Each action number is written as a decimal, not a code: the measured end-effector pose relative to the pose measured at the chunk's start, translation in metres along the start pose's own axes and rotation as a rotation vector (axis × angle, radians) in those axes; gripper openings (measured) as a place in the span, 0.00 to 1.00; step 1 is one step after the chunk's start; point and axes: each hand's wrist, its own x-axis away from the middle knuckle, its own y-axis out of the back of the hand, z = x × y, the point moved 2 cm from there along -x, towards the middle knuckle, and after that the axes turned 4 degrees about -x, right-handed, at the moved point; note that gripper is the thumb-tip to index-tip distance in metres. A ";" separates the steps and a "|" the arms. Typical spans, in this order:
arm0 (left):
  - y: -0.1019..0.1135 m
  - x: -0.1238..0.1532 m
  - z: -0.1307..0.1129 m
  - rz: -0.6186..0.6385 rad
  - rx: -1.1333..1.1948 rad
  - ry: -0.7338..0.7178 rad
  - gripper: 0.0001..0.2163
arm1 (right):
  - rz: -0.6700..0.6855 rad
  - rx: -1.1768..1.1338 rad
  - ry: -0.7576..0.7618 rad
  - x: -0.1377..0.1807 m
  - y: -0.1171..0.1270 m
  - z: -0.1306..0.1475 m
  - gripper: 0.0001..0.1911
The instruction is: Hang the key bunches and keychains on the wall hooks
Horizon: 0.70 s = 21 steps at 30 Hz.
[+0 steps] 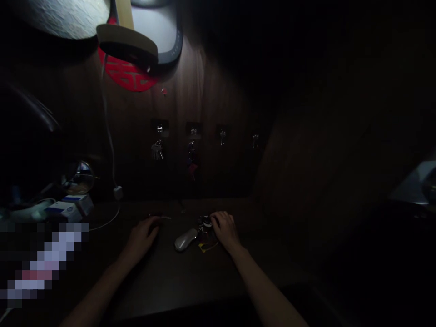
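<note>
Key bunch (205, 222) meets the right hand (224, 228), apparently being handled. Whether its fingers or the left hand's (140, 234) grip, I can't tell; lifting would need pinching

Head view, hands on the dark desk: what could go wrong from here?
1. Dim light: the small dark cluster at the right hand barely stands out from the desk, so a piece might be missed or mis-gripped.
2. The silver oval object lies close by that cluster; a sweep of the right hand could knock it aside.
3. The white cable reaches the desk near the left hand, which might snag it.
</note>
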 end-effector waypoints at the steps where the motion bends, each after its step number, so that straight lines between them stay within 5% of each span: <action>1: -0.002 -0.006 -0.006 0.040 -0.037 -0.030 0.16 | -0.005 0.003 -0.007 0.000 -0.001 -0.001 0.09; 10: -0.042 -0.059 -0.059 0.206 -0.346 -0.104 0.21 | -0.019 0.077 -0.039 0.000 -0.002 -0.002 0.08; 15: -0.058 -0.068 -0.062 0.220 -0.390 -0.051 0.19 | -0.061 0.083 -0.114 -0.001 -0.001 -0.006 0.09; 21: -0.049 -0.064 -0.055 0.203 -0.350 -0.089 0.17 | -0.141 0.044 -0.216 -0.001 0.001 -0.014 0.09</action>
